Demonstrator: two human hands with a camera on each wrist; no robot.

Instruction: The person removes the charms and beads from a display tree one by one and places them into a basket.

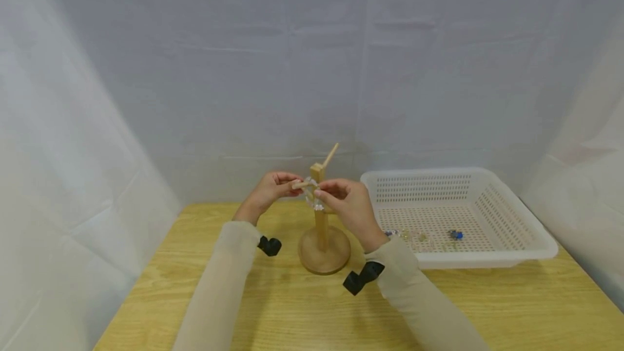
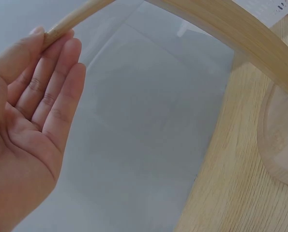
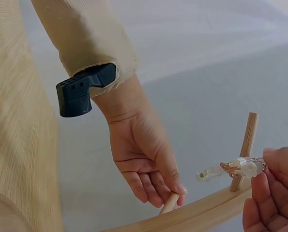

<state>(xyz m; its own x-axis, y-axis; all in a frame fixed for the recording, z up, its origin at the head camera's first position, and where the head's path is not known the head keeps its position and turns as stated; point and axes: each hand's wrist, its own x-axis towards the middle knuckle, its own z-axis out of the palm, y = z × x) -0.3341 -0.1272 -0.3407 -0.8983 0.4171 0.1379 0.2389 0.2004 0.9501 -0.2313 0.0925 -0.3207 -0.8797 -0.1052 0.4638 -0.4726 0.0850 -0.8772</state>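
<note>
A wooden stand has an upright post (image 1: 321, 226), a round base (image 1: 324, 259) and side pegs. My left hand (image 1: 271, 191) pinches the tip of a near peg (image 2: 68, 23) between thumb and fingers, its other fingers extended in the left wrist view. My right hand (image 1: 348, 202) pinches a bracelet (image 3: 249, 167) of clear and white beads with gold-coloured bits. In the head view the bracelet curves in front of the post, close by the left-hand peg. The right wrist view shows it overlapping another peg (image 3: 249, 133).
A white perforated plastic basket (image 1: 487, 258) stands on the right of the wooden table (image 1: 292, 313). Inside lie a blue beaded piece (image 1: 456, 235) and several pale or clear ones. White sheeting (image 1: 244, 69) rises behind and at both sides.
</note>
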